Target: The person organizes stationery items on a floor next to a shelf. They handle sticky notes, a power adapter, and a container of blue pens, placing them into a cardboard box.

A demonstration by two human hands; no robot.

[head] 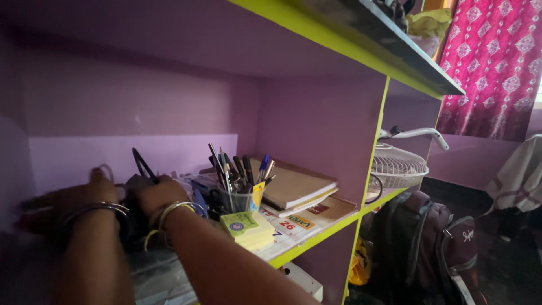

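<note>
Both my hands reach into a purple shelf compartment with yellow-green edges [316, 237]. My left hand [101, 186] rests on a dark object at the back left, with a pale loop just above its fingers. My right hand [158, 195] grips a dark bundle [135, 183] from which a thin black arm like a pair of glasses [144, 165] sticks up. Both wrists carry metal bangles. What exactly the dark bundle is stays hidden in shadow.
A clear cup of pens and scissors [237, 192] stands right of my right hand. A yellow sticky-note pad [245, 226] lies in front, stacked notebooks [293, 186] and calendar cards beside. A white fan [398, 164], a dark backpack [423, 248] and a pink curtain [497, 62] are at the right.
</note>
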